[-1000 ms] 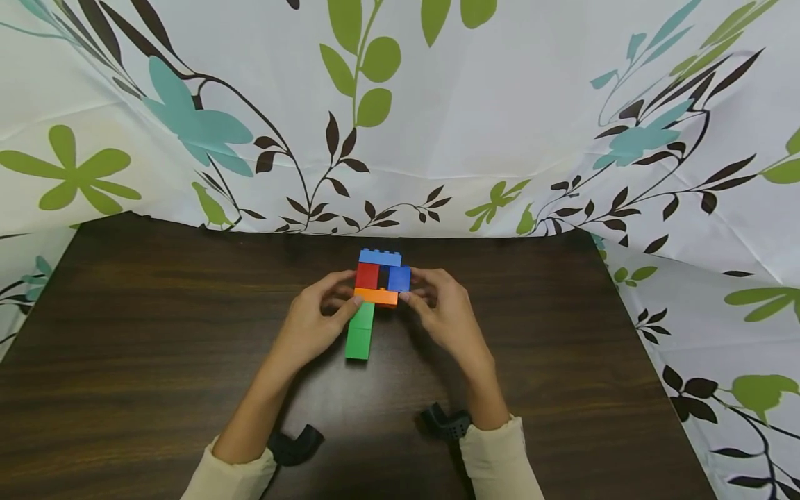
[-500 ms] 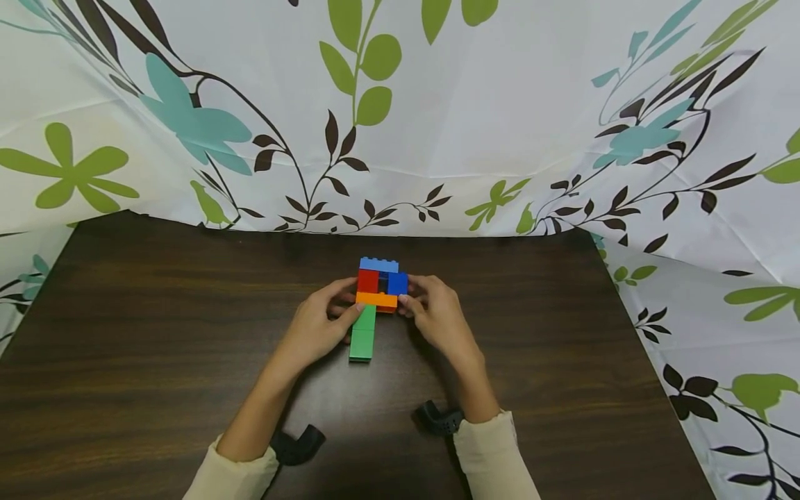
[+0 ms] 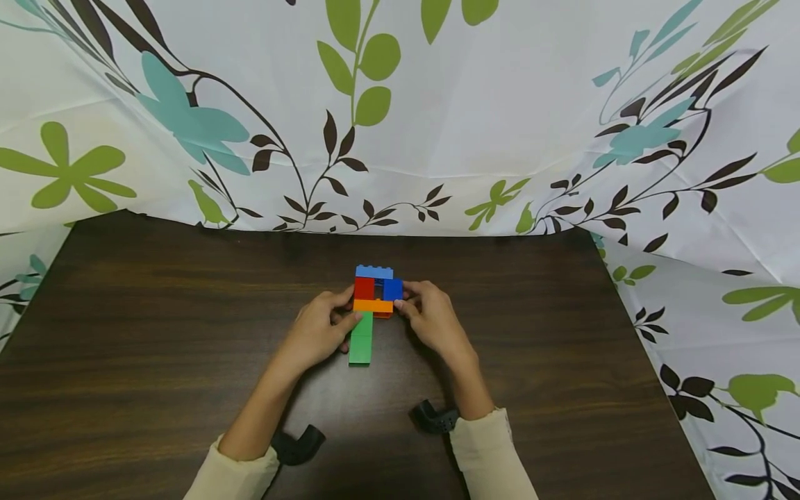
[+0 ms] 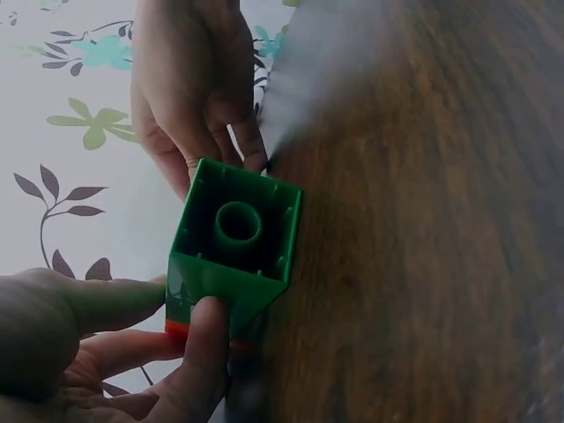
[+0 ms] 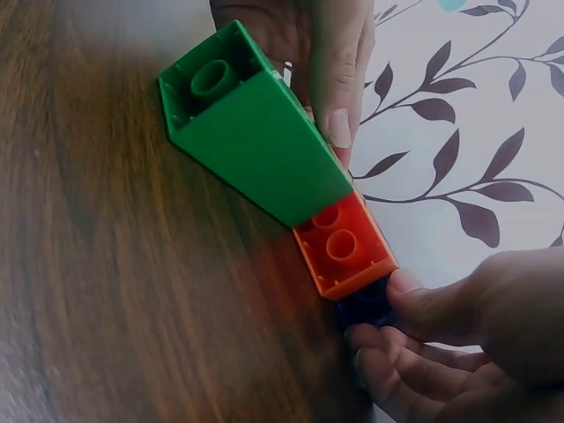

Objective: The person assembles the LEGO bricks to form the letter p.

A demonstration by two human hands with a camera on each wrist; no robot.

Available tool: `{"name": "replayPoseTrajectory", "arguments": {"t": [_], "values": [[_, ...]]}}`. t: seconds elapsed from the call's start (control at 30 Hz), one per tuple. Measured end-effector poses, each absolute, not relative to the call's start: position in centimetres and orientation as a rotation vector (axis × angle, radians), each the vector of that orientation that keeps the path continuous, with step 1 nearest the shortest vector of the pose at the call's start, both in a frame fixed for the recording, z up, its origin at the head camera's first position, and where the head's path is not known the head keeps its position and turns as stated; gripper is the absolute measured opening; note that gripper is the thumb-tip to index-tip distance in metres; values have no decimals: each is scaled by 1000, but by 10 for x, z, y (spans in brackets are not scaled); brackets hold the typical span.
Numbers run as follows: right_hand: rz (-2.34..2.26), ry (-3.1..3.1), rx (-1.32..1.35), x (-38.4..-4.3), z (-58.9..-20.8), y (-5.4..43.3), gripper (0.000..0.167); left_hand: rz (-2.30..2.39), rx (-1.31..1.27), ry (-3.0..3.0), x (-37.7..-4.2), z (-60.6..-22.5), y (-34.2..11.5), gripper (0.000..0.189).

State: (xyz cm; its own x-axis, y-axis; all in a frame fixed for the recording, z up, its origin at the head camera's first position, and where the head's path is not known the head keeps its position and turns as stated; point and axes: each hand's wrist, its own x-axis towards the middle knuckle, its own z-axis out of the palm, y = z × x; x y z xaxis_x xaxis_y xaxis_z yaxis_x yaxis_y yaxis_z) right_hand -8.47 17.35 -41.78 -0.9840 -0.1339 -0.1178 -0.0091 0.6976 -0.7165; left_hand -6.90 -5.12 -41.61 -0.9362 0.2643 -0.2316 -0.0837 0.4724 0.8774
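A structure of large toy bricks is held between both hands over the table. Its green bricks [image 3: 360, 344] form a leg toward the person, with a hollow underside facing the left wrist camera. Above them sit an orange brick [image 3: 373, 305], a red brick [image 3: 364, 288], a dark blue brick [image 3: 393, 289] and a light blue brick [image 3: 374, 272] with studs on top. My left hand [image 3: 320, 328] grips the left side, thumb at the joint of green and orange. With thumb and fingers, my right hand [image 3: 435, 319] pinches the dark blue brick, seen low in the right wrist view [image 5: 366, 304].
The dark wood table [image 3: 156, 333] spreads around the hands. Behind it hangs a white cloth [image 3: 519, 104] with leaf and flower prints. Black wrist devices [image 3: 298, 444] sit at both cream sleeves [image 3: 234, 472].
Both hands have brought the brick structure a little closer to the person. The right hand has also shifted slightly left. Their holds on the bricks look the same.
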Motion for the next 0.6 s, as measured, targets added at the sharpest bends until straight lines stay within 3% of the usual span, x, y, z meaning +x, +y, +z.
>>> {"name": "replayPoseTrajectory", "arguments": {"t": [0.6], "values": [[-1155,2668,-77,-88,-415,180,50,1359,171,2449,-70,-414,-49,62]]}}
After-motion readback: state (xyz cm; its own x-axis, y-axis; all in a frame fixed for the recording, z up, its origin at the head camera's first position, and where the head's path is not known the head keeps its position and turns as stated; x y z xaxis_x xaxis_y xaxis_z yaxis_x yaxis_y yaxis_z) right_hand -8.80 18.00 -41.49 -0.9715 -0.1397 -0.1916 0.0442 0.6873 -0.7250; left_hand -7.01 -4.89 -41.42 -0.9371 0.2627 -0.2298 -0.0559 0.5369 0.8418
